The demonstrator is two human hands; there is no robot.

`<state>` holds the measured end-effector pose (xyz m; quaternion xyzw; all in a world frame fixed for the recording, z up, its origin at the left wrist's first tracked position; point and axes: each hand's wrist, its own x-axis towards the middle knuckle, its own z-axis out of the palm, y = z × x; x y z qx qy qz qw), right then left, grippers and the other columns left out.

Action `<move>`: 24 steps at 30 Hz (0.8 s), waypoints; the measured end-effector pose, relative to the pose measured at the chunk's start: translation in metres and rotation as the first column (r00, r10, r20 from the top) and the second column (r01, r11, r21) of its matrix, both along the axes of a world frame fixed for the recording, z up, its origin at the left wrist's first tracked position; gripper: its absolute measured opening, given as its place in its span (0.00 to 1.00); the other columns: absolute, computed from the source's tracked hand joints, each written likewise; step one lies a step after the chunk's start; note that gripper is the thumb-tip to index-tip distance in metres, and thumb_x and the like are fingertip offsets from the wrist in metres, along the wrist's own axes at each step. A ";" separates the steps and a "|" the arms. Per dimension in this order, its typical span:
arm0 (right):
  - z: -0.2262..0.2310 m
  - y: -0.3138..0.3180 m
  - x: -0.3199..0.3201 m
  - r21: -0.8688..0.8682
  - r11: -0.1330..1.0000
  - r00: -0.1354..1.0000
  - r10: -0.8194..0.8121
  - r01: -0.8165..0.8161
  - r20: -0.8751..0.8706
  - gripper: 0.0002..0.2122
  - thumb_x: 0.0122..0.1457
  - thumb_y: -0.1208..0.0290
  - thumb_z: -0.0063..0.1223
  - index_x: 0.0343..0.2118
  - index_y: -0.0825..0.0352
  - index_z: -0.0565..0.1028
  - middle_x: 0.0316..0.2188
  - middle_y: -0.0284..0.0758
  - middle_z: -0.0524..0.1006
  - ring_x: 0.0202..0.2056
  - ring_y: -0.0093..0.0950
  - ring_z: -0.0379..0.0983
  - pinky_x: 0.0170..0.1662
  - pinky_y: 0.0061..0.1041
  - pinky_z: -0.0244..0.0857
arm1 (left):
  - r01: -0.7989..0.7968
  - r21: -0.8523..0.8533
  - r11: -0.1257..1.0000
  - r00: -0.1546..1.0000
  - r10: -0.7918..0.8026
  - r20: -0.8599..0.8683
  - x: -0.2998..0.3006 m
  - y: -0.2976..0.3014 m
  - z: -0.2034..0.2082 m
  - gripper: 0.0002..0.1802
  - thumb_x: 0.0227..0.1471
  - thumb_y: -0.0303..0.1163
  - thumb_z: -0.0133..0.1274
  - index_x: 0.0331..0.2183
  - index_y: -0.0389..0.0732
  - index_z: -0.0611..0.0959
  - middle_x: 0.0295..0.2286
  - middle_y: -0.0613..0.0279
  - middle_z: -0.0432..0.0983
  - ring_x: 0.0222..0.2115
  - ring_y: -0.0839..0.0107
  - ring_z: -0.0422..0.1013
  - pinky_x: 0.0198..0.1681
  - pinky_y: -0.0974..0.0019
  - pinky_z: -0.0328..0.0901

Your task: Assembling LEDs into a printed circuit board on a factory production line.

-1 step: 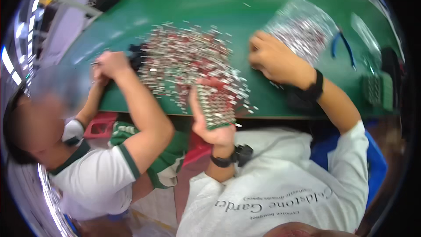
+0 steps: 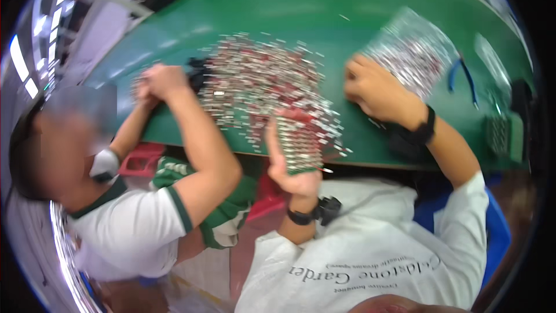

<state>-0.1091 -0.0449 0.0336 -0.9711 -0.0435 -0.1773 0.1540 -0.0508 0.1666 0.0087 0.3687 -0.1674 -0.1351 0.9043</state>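
My left hand (image 2: pixel 294 174) holds a small green circuit board (image 2: pixel 300 145) at the table's near edge, the thumb along its left side. Rows of small silvery parts cover the board, with red showing at its far end. Just beyond lies a wide heap of small silver-and-red parts (image 2: pixel 260 75). My right hand (image 2: pixel 379 90) is over the table to the right of the heap, its fingers curled and closed; whatever they may hold is hidden. Beside it lies a clear plastic bag (image 2: pixel 414 52) with similar parts inside. A few small bits lie below the right hand.
Blue-handled pliers (image 2: pixel 463 81) and a clear plastic sleeve (image 2: pixel 492 61) lie on the green table (image 2: pixel 289 0) at the right, near a green block (image 2: pixel 505 136). To my left, a co-worker's hands (image 2: pixel 162 84) are together beside a dark object (image 2: pixel 198 72).
The whole view has shifted, so the table, the heap and both hands appear farther right and slightly lower. My left hand keeps the circuit board; my right hand stays closed by the bag.
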 end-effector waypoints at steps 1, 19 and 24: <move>0.000 -0.002 -0.005 -0.012 1.000 1.000 -0.006 0.006 -0.006 0.04 0.43 0.79 0.59 0.22 0.66 0.75 0.33 0.39 0.70 0.41 0.40 0.66 0.44 0.35 0.64 | 0.014 -0.033 0.999 1.000 -0.014 -0.011 0.000 -0.004 -0.001 0.47 0.47 0.55 0.42 0.61 0.32 0.62 0.51 0.47 0.68 0.52 0.57 0.67 0.58 0.52 0.60; 0.028 -0.029 -0.014 0.404 0.903 0.989 0.149 -0.144 0.019 0.05 0.49 0.82 0.56 0.30 0.69 0.73 0.27 0.41 0.73 0.33 0.42 0.72 0.36 0.36 0.66 | 0.015 -0.040 0.999 0.999 -0.013 0.050 0.003 -0.032 0.004 0.40 0.54 0.48 0.34 0.61 0.29 0.60 0.56 0.44 0.65 0.56 0.55 0.64 0.61 0.50 0.59; 0.052 -0.024 -0.024 0.481 0.863 0.988 0.134 -0.157 0.082 0.05 0.54 0.81 0.53 0.33 0.69 0.72 0.28 0.42 0.75 0.32 0.43 0.73 0.35 0.37 0.66 | 0.111 -0.135 0.985 0.991 -0.120 -0.065 0.009 -0.032 0.010 0.39 0.55 0.48 0.31 0.60 0.30 0.64 0.52 0.46 0.70 0.54 0.57 0.67 0.58 0.51 0.64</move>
